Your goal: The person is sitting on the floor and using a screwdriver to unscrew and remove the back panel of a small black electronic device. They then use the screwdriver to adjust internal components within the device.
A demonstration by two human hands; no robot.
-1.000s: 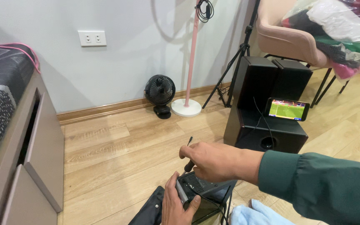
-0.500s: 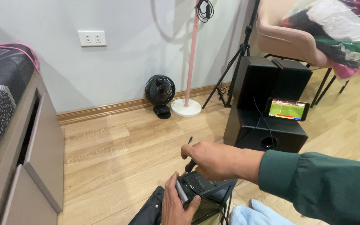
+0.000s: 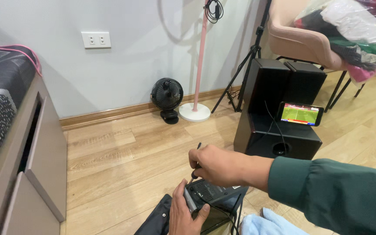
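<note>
My right hand (image 3: 216, 165), in a dark green sleeve, is shut on a thin dark screwdriver (image 3: 196, 162) whose tip points down at a black electronic device (image 3: 216, 196) on the floor. My left hand (image 3: 186, 213) grips the device's left edge at the bottom of the view, thumb over its top. The device lies tilted on a black cloth or case (image 3: 155, 219). Its lower part is cut off by the frame edge.
A black subwoofer (image 3: 279, 135) with two black speakers (image 3: 283, 82) and a lit phone (image 3: 300, 114) stands to the right. A small black fan (image 3: 167, 95), a pink lamp stand (image 3: 195, 111), a tripod, a pink chair with clothes, a grey bed drawer (image 3: 44, 148) and a light blue cloth (image 3: 262, 224) surround me.
</note>
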